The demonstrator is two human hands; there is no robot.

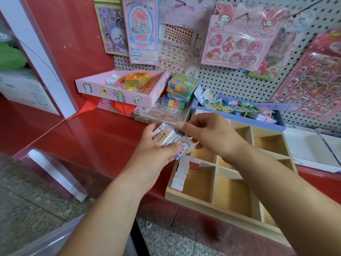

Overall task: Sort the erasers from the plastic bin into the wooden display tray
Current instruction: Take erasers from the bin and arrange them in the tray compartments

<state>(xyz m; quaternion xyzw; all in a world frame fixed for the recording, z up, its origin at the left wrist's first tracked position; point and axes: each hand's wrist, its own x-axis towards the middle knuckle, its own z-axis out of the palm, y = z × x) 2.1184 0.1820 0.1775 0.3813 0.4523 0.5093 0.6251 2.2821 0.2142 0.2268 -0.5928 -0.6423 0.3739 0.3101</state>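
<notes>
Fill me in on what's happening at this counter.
A person is stocking erasers. The left hand holds a handful of wrapped erasers above the wooden tray at its left edge, while the right hand pinches a single eraser at the bottom of that handful, seemingly pulling it free. A row of erasers already stands along the left wall of the near-left compartment, with a red-labelled eraser beside it.

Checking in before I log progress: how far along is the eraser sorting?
Done: a row of erasers lines the left wall of the wooden tray's near-left compartment, with one red-and-white eraser at its far end. In hand: the left hand grips a bundle of erasers while the right hand pinches one white eraser from it. Left: the other compartments in view look bare; how many erasers remain cannot be told.
</notes>
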